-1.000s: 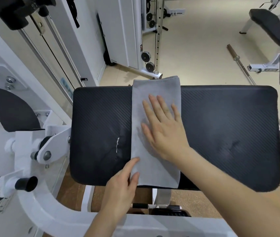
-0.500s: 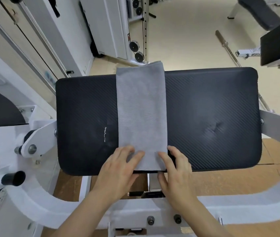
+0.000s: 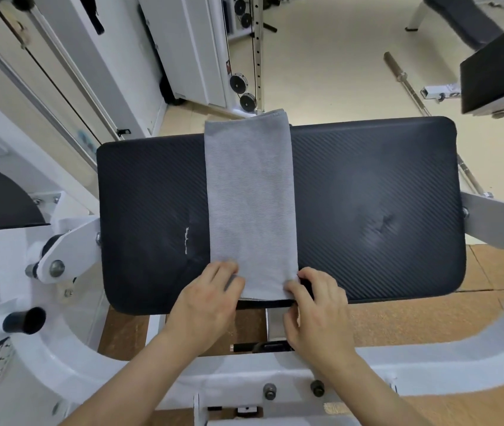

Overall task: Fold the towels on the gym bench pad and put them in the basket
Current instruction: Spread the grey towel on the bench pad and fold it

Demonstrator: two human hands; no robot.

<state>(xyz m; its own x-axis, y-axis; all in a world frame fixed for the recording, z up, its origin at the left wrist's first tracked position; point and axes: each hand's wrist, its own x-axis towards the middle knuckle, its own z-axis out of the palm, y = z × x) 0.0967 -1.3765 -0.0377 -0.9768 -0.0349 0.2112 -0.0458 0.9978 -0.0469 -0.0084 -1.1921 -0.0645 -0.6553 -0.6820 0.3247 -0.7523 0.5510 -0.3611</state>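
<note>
Both hands have closed on the near end of the towel (image 3: 250, 195) since half a second ago, when their fingers lay flatter along that edge; a second ago the right one was spread flat on the cloth's middle. Now the left hand (image 3: 207, 299) curls its fingers round the near-left corner, and the right hand (image 3: 318, 309) pinches the near-right corner, thumb on top and fingers bent at the edge. The grey towel lies as a long, narrow folded strip across the black gym bench pad (image 3: 383, 179), a little left of its centre. Its far end hangs slightly past the pad's far edge and its near end reaches the near edge. White machine frame (image 3: 429, 364) curves under the pad, and a barbell (image 3: 407, 84) lies on the pale floor beyond.
</note>
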